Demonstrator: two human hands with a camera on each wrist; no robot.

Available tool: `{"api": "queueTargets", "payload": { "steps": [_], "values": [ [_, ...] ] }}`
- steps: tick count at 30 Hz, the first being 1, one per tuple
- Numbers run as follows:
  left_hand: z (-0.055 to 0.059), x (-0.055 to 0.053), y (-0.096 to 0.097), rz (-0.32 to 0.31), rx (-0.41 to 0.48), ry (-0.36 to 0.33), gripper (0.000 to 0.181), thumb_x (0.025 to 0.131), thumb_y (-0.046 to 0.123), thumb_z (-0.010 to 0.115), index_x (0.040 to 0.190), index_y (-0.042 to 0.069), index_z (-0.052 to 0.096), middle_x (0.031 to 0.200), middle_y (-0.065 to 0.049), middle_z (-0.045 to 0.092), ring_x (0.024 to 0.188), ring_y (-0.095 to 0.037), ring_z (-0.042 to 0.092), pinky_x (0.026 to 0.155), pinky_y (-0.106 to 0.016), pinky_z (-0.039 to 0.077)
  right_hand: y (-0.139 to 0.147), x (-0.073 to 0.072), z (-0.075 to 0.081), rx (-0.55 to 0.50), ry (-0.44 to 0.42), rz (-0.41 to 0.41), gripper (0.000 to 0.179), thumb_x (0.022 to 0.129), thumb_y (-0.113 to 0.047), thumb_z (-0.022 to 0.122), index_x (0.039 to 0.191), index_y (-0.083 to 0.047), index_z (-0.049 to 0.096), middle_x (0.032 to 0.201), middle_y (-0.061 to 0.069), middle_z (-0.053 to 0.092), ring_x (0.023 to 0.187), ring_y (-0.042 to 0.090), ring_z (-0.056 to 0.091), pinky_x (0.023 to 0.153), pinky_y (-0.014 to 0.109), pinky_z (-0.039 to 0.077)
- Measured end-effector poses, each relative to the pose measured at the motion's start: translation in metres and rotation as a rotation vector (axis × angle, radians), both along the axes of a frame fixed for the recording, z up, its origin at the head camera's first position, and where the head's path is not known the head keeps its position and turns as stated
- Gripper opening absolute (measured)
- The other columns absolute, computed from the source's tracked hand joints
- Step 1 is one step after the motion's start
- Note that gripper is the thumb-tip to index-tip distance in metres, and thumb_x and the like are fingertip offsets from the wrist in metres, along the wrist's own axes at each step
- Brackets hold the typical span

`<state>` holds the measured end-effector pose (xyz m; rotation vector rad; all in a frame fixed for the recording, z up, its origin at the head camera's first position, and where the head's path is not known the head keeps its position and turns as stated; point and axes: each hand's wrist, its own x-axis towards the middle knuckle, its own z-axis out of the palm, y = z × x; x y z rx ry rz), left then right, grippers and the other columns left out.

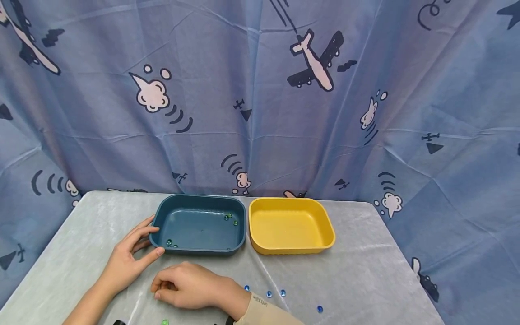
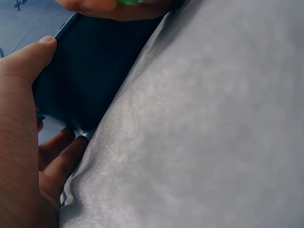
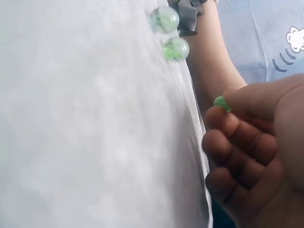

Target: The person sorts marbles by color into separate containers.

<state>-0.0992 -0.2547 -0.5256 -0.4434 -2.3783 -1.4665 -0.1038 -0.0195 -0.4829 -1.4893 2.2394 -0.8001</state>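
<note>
My left hand point(image 1: 127, 262) grips the left end of a dark blue plastic bin point(image 1: 203, 248), thumb on its front rim and fingers along its left side. The left wrist view shows the thumb point(image 2: 35, 59) against the bin wall. Several green marbles point(image 1: 230, 215) lie inside, some at the back right and some at the front left corner. Just in front of the bin, low over the table, is my right hand point(image 1: 188, 285). Thumb and index finger pinch a green marble point(image 3: 221, 102), mostly covered by the fingertips.
A yellow bin point(image 1: 290, 250) stands right of the blue one. Several blue marbles point(image 1: 269, 294) lie on the grey cloth, right of the right forearm. Green marbles point(image 3: 176, 49) lie on the cloth near the front. Behind the table hangs a patterned blue curtain point(image 1: 211, 90).
</note>
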Motion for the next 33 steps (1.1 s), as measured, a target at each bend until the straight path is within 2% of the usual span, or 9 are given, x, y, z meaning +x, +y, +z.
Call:
{"api": "queueTargets", "payload": {
  "steps": [4,11,18,26,33],
  "values": [
    [0.000,0.000,0.000,0.001,0.001,-0.001,0.050,0.094,-0.001,0.085,0.141,0.004,0.068,0.169,-0.015,0.045,0.140,0.008,0.049,0.101,-0.009,0.052,0.003,-0.001,0.007,-0.032,0.025,-0.013,0.014,0.112,-0.022,0.066,0.122,-0.020,0.076,0.089,-0.021,0.061,0.075,-0.017,0.049,0.073,0.001,0.046],
    [0.000,-0.001,0.000,0.001,-0.004,-0.006,0.050,0.095,0.000,0.085,0.141,0.005,0.067,0.170,-0.011,0.044,0.139,0.010,0.049,0.101,-0.009,0.052,0.010,-0.004,0.018,-0.116,0.078,-0.051,0.013,0.111,-0.019,0.067,0.121,-0.019,0.076,0.093,-0.021,0.060,0.075,-0.016,0.045,0.070,0.002,0.045],
    [0.001,-0.001,-0.001,-0.004,-0.001,0.003,0.051,0.094,-0.001,0.085,0.142,0.005,0.067,0.170,-0.013,0.044,0.139,0.009,0.050,0.101,-0.010,0.053,0.018,-0.007,0.028,-0.181,0.048,-0.071,0.014,0.112,-0.017,0.066,0.122,-0.016,0.075,0.093,-0.019,0.062,0.075,-0.015,0.046,0.068,0.004,0.048],
    [0.000,-0.001,-0.001,-0.003,-0.002,0.010,0.052,0.093,-0.001,0.086,0.141,0.005,0.068,0.170,-0.010,0.045,0.140,0.008,0.049,0.101,-0.010,0.053,0.027,-0.013,0.033,-0.250,0.073,-0.115,0.013,0.112,-0.017,0.066,0.121,-0.013,0.075,0.096,-0.017,0.062,0.082,-0.015,0.049,0.074,0.003,0.050],
    [0.000,0.001,0.000,0.003,-0.007,-0.005,0.051,0.094,0.001,0.086,0.141,0.004,0.067,0.170,-0.011,0.044,0.140,0.009,0.048,0.101,-0.009,0.052,0.034,-0.019,0.036,-0.299,0.038,-0.153,0.013,0.111,-0.015,0.067,0.120,-0.011,0.075,0.099,-0.011,0.070,0.086,-0.011,0.055,0.076,0.007,0.054]
  ]
}}
